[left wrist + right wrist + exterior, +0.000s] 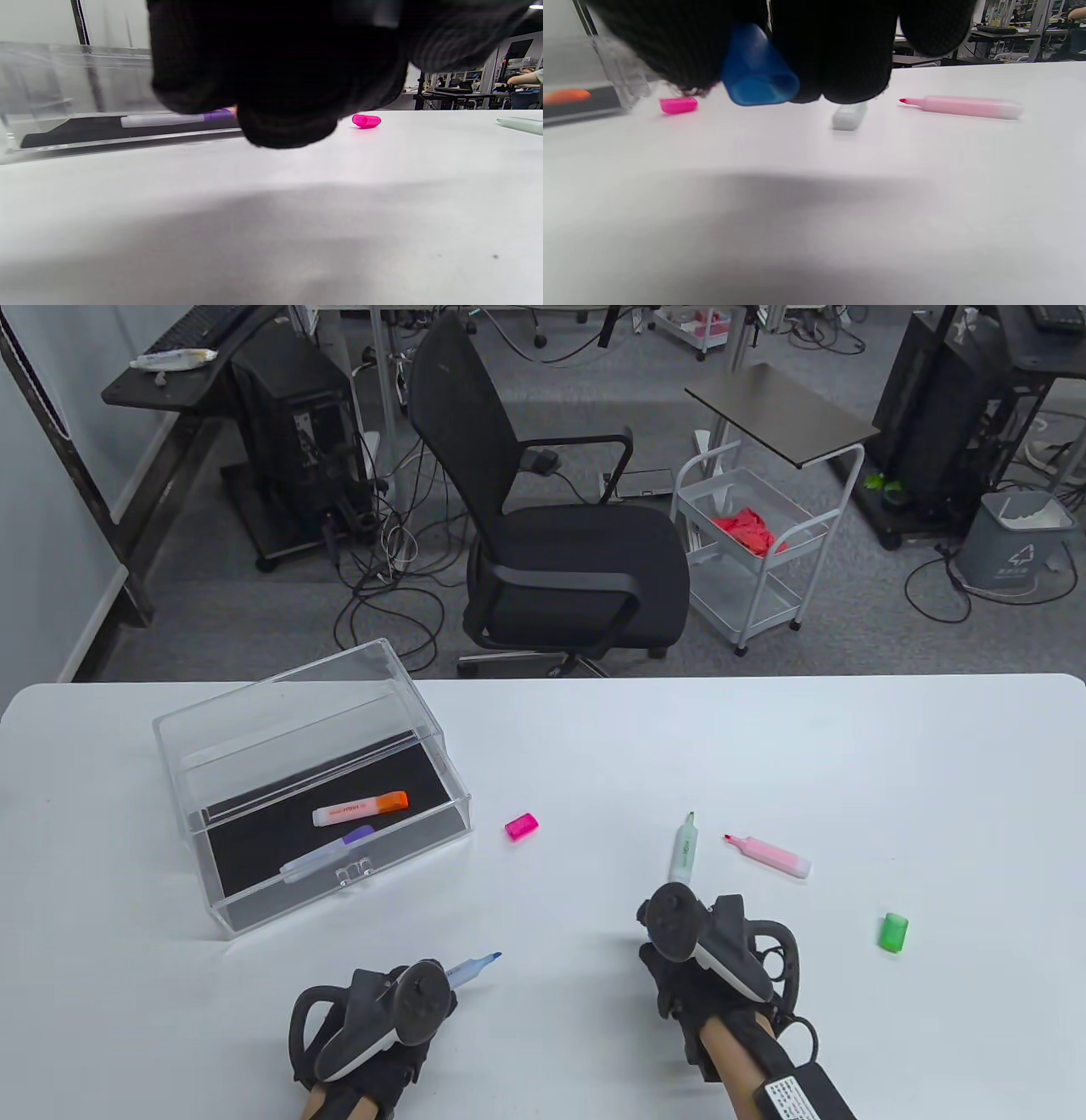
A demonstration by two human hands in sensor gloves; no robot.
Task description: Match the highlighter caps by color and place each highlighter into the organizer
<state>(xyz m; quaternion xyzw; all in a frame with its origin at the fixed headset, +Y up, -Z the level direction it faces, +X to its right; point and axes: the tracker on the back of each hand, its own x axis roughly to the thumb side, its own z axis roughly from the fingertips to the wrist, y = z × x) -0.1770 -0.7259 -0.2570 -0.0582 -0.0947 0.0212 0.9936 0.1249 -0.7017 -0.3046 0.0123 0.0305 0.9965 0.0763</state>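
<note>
My left hand grips an uncapped blue highlighter, its tip pointing right. Curled fingers of my right hand hold the blue cap, seen in the right wrist view. An uncapped green highlighter lies just beyond the right hand, with an uncapped pink highlighter to its right. The pink cap sits mid-table and the green cap far right. The clear organizer at the left holds a capped orange highlighter and a capped purple highlighter.
A black office chair and a white cart stand beyond the table's far edge.
</note>
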